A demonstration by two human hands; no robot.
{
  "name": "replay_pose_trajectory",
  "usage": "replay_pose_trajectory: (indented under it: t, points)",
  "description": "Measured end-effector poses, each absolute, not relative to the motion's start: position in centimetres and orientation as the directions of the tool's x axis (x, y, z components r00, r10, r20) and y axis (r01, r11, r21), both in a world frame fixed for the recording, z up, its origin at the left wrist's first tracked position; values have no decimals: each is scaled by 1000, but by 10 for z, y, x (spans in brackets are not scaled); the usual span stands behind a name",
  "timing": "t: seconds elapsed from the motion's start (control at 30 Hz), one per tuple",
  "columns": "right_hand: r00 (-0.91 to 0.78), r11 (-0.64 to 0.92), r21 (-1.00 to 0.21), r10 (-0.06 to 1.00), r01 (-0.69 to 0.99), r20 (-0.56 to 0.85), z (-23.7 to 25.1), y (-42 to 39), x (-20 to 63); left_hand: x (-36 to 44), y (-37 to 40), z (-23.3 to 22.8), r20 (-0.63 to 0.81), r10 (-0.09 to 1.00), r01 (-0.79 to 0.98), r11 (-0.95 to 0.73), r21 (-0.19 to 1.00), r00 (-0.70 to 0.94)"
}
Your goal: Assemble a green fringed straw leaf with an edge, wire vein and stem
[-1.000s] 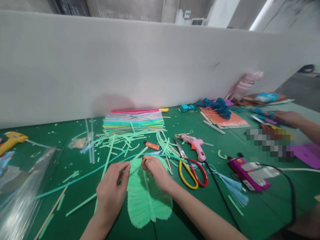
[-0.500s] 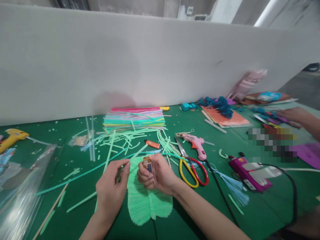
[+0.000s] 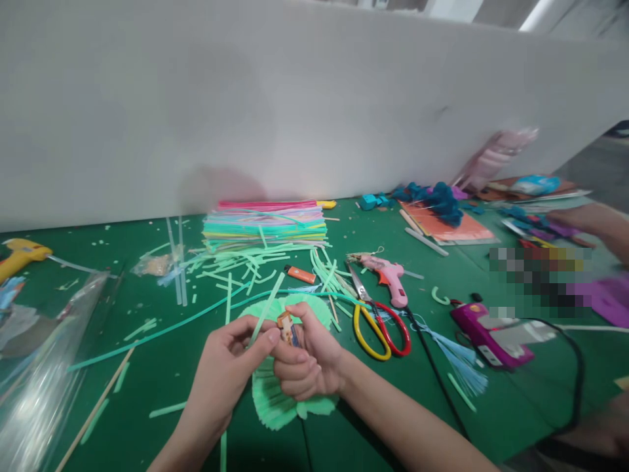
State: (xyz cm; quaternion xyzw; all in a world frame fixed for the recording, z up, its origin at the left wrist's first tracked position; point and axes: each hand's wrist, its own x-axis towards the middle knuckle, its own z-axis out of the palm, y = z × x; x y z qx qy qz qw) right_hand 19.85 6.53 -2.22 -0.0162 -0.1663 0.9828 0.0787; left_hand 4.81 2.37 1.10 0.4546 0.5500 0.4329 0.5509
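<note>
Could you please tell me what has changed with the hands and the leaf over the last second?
The right hand has lifted a small lighter off the table and turned it upright. The left hand has pinched a green strip and raised it toward the lighter, so the hands now meet above the green leaf. The scissors, pink glue gun and orange lighter stayed put.

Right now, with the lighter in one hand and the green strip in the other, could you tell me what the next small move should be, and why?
Probably bring the strip's upper end to the lighter's top. The right hand holds the small lighter upright, the left hand pinches the green strip right beside it, and both sit above the green paper leaf, so lifting slightly clear of the leaf first seems wise.
</note>
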Motion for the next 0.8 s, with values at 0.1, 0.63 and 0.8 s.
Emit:
replay_pose_trajectory:
  t: [0.1,0.63,0.8]
  points:
    - [-969,-894,-387,246,-225,-5,-22,64,198,47,25,11,-213,977,58,213,975,-3]
    - [-950,-857,-455,305,-244,-65,-22,61,194,44,27,6,-225,973,126,229,965,-50]
    - [-982,-915,-356,185,-189,45,-22,63,199,40,27,8,-297,949,-44,303,952,111]
